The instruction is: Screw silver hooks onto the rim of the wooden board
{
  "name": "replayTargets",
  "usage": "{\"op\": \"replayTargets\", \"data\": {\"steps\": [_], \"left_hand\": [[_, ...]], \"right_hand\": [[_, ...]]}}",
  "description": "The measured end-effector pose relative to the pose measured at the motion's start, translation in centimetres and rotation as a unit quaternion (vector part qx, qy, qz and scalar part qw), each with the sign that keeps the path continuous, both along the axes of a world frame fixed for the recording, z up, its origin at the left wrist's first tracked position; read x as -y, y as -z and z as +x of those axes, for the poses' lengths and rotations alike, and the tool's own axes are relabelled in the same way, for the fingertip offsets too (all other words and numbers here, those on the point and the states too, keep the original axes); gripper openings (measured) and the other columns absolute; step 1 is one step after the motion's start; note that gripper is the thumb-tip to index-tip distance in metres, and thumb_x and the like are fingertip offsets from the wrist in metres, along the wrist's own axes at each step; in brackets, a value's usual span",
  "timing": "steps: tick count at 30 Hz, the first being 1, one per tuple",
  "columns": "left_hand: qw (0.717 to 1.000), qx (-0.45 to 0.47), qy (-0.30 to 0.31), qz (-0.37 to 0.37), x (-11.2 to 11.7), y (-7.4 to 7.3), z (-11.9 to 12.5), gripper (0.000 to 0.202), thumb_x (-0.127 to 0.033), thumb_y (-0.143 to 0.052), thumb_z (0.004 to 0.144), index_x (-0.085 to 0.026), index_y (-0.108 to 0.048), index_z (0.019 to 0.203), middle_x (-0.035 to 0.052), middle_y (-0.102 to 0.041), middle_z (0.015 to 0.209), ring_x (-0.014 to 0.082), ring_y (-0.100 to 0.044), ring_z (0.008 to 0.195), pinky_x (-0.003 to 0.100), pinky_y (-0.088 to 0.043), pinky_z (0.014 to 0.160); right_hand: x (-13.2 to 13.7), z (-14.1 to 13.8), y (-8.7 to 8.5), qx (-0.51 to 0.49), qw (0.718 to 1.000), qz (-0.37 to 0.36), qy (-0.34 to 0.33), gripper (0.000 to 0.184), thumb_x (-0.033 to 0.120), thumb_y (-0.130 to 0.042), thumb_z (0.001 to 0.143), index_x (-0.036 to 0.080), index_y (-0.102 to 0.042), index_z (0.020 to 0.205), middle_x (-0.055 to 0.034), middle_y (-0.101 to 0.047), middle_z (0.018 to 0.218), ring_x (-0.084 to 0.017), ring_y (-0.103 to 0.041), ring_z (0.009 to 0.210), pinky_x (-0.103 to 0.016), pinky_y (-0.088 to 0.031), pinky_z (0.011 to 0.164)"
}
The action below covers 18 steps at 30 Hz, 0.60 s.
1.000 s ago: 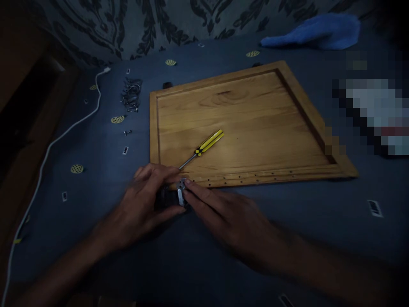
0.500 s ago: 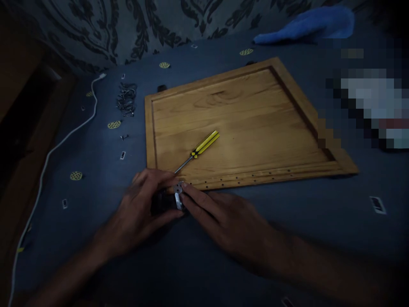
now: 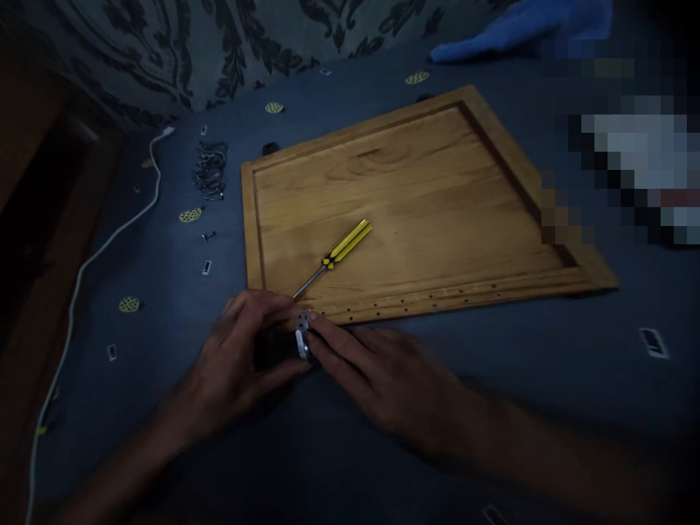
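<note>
A small black fitting with a silvery metal plate is at the near left corner of the framed wooden panel. My left hand curls around its dark body, fingers on the panel's edge and thumb below. Pressed against the right side of the plate are the fingertips of my right hand. Holes show in the plate's upper part; much of the dark body is lost in shadow. On the panel lies a yellow-and-black screwdriver, its shaft tip close to my left fingers. Several small holes run along the panel's near edge.
A pile of metal screws or hooks lies left of the panel, with a loose screw nearer me. A white cable runs down the left side. A blue cloth lies at the back right; a blurred-out object is at the right.
The view has shifted slightly, so the panel and loose items sit a little further left. Both hands keep their hold on the black fitting; the screwdriver lies as before.
</note>
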<state>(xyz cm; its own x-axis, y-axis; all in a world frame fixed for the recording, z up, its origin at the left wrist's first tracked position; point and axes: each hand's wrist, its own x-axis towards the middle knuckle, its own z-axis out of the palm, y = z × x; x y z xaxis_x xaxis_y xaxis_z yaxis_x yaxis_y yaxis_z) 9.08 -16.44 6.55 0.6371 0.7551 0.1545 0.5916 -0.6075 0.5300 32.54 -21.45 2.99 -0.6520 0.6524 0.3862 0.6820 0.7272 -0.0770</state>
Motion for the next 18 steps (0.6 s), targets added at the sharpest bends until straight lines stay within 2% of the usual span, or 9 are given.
{"op": "replayTargets", "data": {"steps": [8,12,18], "left_hand": [[1.0,0.007,0.0,0.001,-0.2,0.05,-0.07,0.05,-0.033,-0.08,0.092,-0.027,-0.054,0.133,0.0068,-0.07,0.116,0.0256,-0.068,0.107,0.038,-0.06,0.088],[1.0,-0.002,0.009,0.013,-0.3,-0.01,-0.1,0.047,-0.034,-0.079,0.092,-0.024,-0.055,0.132,0.0077,-0.07,0.116,0.0257,-0.068,0.107,0.039,-0.059,0.088],[1.0,-0.002,0.01,0.012,-0.23,0.03,-0.08,0.047,-0.036,-0.078,0.094,-0.024,-0.054,0.132,0.0074,-0.069,0.115,0.0252,-0.067,0.108,0.038,-0.059,0.089]], "right_hand": [[0.07,0.12,0.05,0.001,1.0,0.006,-0.009,0.044,0.004,-0.051,0.094,0.005,-0.066,0.136,-0.0185,-0.068,0.141,-0.021,-0.071,0.09,-0.032,-0.058,0.072],[0.15,0.11,0.16,0.004,1.0,0.01,-0.003,0.044,0.005,-0.049,0.096,0.006,-0.066,0.136,-0.0176,-0.068,0.142,-0.02,-0.071,0.089,-0.033,-0.057,0.073],[-0.08,0.11,0.2,-0.008,1.0,-0.004,-0.015,0.049,0.002,-0.051,0.089,0.003,-0.066,0.135,-0.0183,-0.068,0.142,-0.023,-0.074,0.09,-0.034,-0.061,0.07]]}}
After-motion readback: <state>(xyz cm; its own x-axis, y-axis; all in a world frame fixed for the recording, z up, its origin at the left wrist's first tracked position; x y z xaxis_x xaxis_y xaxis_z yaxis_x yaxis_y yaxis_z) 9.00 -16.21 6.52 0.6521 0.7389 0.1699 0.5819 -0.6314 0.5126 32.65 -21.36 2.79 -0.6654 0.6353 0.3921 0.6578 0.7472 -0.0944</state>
